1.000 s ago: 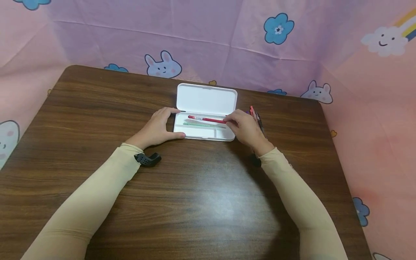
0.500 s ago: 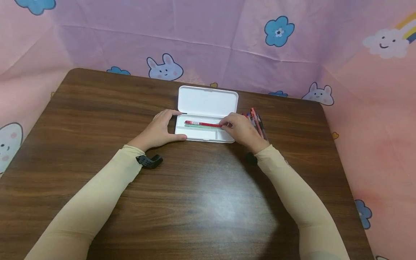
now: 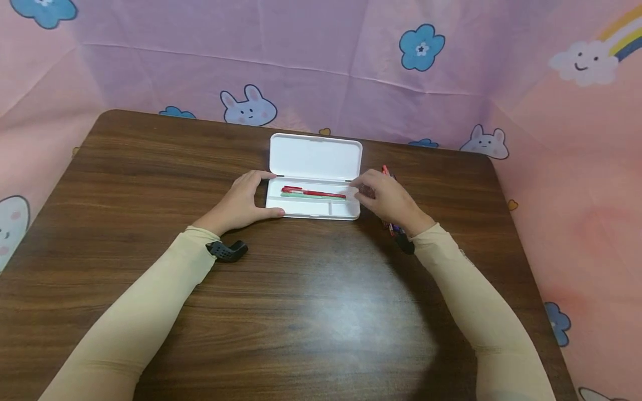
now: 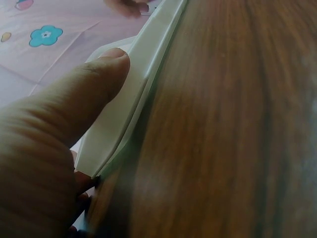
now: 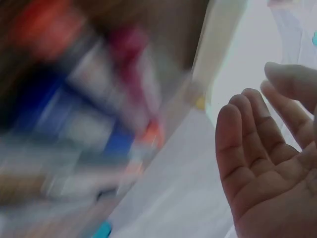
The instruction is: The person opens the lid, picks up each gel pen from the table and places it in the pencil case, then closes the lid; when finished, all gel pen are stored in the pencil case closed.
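Note:
A white pencil case (image 3: 315, 157) lies with its lid raised on the brown table. In its rear compartment a red pen (image 3: 323, 194) rests alongside a light green pen (image 3: 300, 195). My left hand (image 3: 234, 201) grips the left end of the case, its thumb on the front rim, as the left wrist view also shows; the fingertips reach the rear corner. My right hand (image 3: 391, 197) hovers by the right end, holding nothing, fingers loosely bent in the right wrist view. Several pens (image 5: 89, 94) lie blurred beside it, mostly hidden under that hand in the head view.
The dark wooden table (image 3: 281, 312) spreads out in front of the case. A pink and lilac cloth (image 3: 311, 72) with rabbits and flowers hangs behind the back edge and along the sides. Each wrist wears a black band (image 3: 228, 252).
My right hand lowered the red pen into the case beside the green one, let go of it, and moved off to the right. The left hand has stayed on the case.

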Demonstrator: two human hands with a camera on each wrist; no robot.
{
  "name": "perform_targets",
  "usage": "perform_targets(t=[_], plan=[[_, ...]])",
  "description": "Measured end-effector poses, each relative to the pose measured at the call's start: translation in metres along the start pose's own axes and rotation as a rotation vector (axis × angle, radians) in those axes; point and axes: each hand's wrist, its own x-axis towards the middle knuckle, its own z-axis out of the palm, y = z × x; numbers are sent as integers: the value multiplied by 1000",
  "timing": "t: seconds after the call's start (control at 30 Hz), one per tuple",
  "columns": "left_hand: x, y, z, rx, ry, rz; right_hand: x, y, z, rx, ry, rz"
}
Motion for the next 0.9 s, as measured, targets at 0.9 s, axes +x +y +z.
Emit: perform_targets(t=[0.9], plan=[[3,-3,2,4,11,23,-104,69,-25,177,-56,406]])
